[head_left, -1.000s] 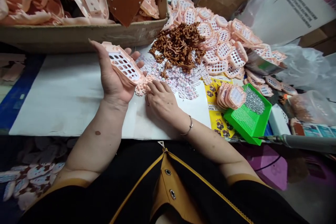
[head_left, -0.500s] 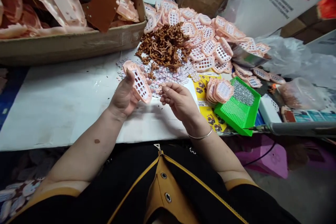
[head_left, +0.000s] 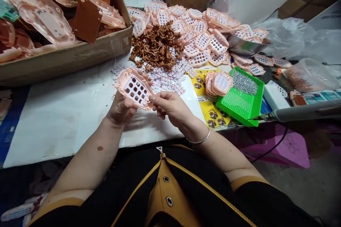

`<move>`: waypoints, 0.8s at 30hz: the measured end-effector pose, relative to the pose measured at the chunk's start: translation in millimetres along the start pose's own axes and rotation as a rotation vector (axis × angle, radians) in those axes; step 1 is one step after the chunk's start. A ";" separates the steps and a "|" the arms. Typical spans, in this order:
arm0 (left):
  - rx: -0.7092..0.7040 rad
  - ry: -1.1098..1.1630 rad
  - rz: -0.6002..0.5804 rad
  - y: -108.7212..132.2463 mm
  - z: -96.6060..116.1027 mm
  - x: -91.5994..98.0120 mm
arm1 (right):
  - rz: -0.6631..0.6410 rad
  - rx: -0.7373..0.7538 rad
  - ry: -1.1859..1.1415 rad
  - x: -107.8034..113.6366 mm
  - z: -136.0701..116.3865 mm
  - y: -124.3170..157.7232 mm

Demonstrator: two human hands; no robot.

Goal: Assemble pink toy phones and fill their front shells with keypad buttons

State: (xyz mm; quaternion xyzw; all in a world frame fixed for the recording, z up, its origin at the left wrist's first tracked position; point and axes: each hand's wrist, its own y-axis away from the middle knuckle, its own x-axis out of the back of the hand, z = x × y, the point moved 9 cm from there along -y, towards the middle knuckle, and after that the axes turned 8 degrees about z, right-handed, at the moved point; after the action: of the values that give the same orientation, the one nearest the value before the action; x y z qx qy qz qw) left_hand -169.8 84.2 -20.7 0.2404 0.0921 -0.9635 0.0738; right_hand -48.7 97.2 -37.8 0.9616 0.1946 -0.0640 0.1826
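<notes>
A pink plastic casing (head_left: 135, 91) with a white panel and rows of holes is held tilted in my left hand (head_left: 119, 108), its thumb at the near edge and fingers behind. My right hand (head_left: 174, 108) is closed in a pinch, with thumb and forefinger touching the casing's right end. Whatever lies between those fingertips is hidden. Just beyond the casing, small white printed pieces (head_left: 166, 81) are spread over the white board. Behind them rises a heap of brown rubbery parts (head_left: 154, 48).
Many similar pink casings (head_left: 201, 40) are piled at the back, some in a metal bowl (head_left: 246, 45). A short stack of casings (head_left: 222, 83) stands beside a green tray (head_left: 222, 108) of small metallic parts. A cardboard box (head_left: 80, 56) of larger pink shells fills the upper left.
The casing has turned so its holed panel faces me more. My right hand has moved left from the small pieces to the casing's edge. The whole view has shifted slightly.
</notes>
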 end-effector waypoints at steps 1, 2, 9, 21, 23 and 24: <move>-0.014 0.010 -0.015 0.4 1.2 -1.7 | 0.012 0.004 0.026 1.0 1.2 -0.4; -0.030 0.020 -0.031 0.8 2.4 -3.5 | 0.025 0.013 0.060 2.2 2.0 -0.8; -0.004 0.077 0.004 0.1 -2.1 -0.1 | 0.252 0.255 0.229 20.4 -6.0 -5.6; -0.031 0.220 0.040 -8.7 -4.6 4.1 | 0.213 0.950 0.572 3.1 -41.8 23.8; -0.072 0.252 0.074 -11.4 1.4 8.4 | 0.126 1.133 0.770 -7.5 -50.4 32.7; -0.100 0.272 0.100 -13.2 5.2 11.7 | 0.123 1.160 0.817 -5.4 -54.1 31.4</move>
State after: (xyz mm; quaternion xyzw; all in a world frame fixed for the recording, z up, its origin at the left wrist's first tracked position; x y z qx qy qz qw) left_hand -184.7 94.8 -19.9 0.3690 0.1372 -0.9113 0.1203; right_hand -38.4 88.7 23.5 0.8601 0.1276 0.2186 -0.4429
